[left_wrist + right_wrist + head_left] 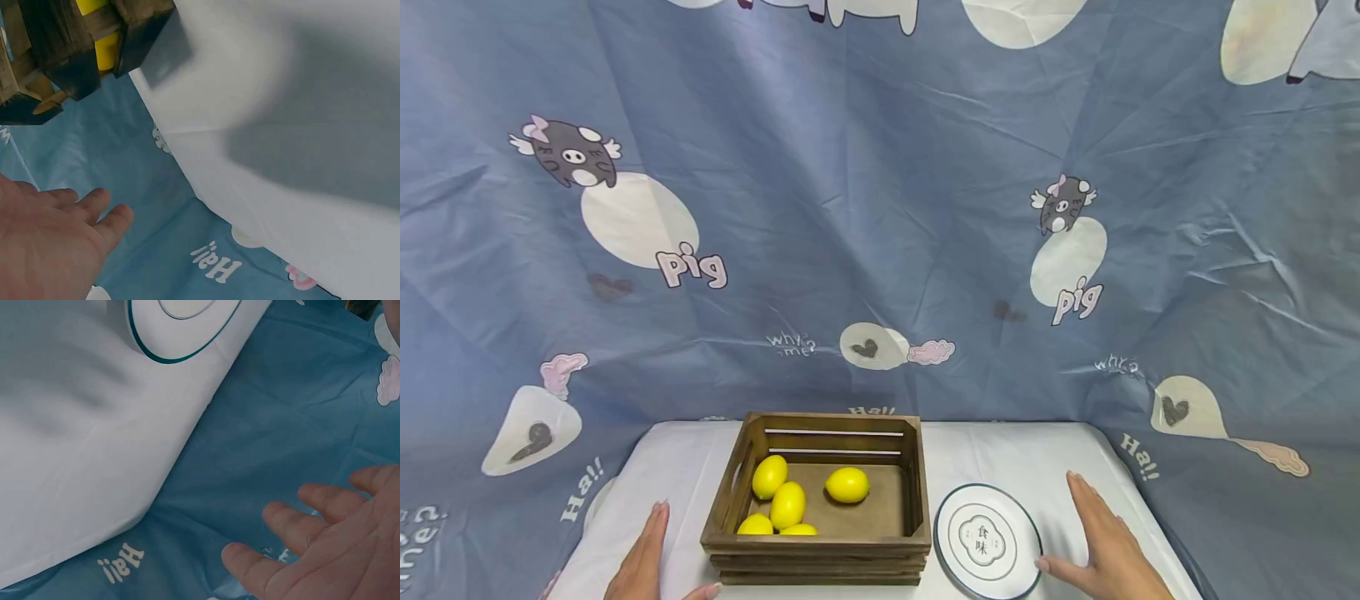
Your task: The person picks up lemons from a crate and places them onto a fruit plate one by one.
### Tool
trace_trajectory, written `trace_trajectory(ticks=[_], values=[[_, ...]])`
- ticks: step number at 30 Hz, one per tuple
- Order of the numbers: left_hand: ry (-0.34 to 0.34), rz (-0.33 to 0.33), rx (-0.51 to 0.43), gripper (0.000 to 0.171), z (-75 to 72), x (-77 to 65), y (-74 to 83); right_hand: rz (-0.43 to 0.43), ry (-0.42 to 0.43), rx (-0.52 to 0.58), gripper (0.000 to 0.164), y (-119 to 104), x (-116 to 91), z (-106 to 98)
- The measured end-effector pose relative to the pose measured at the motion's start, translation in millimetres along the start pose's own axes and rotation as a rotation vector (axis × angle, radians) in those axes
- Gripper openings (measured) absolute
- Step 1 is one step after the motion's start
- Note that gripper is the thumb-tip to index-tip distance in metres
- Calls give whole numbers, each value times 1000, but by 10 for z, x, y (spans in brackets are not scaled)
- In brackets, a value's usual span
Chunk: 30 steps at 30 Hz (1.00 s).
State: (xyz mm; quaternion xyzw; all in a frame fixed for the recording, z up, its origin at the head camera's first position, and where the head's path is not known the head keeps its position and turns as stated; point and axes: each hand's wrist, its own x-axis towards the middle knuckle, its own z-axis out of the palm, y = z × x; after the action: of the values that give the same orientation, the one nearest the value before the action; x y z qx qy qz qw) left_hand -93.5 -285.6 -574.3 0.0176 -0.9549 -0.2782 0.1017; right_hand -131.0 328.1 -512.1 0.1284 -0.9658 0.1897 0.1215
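Observation:
A brown wooden crate (820,558) stands on the white table, with several yellow lemons (847,485) inside it. To its right lies a white plate (951,546) with a dark rim and a printed emblem in the middle. My left hand (643,562) is left of the crate, fingers extended and holding nothing; the left wrist view shows its palm and spread fingers below the crate's slats (56,44). Just right of the plate is my right hand (1105,550), fingers straight and thumb out, its thumb tip right at the plate's rim. Nothing is in its grasp.
The white-covered table (688,467) has rounded back corners. Behind and beside it hangs a blue cloth (880,208) printed with pigs and words. Soft hand shadows fall on the white cover (94,469).

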Motion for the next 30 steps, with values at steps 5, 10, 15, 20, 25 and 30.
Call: trace_trajectory(ticks=[5,10,15,20,25,30], values=[[36,42,-17,146,38,29,28,-32,21,46,129,-9,55,15],[136,108,-33,143,91,-21,63,-60,35,84,126,-40,81,34],[160,114,-38,141,133,-32,100,-25,-28,53,119,-147,112,-36],[40,45,-70,141,92,-16,118,-13,-63,55,107,-347,137,-131],[-143,-89,-91,143,35,41,137,-37,-52,35,108,-513,203,-175],[-213,-164,-124,143,29,109,190,-38,-60,44,113,-610,258,-172]])
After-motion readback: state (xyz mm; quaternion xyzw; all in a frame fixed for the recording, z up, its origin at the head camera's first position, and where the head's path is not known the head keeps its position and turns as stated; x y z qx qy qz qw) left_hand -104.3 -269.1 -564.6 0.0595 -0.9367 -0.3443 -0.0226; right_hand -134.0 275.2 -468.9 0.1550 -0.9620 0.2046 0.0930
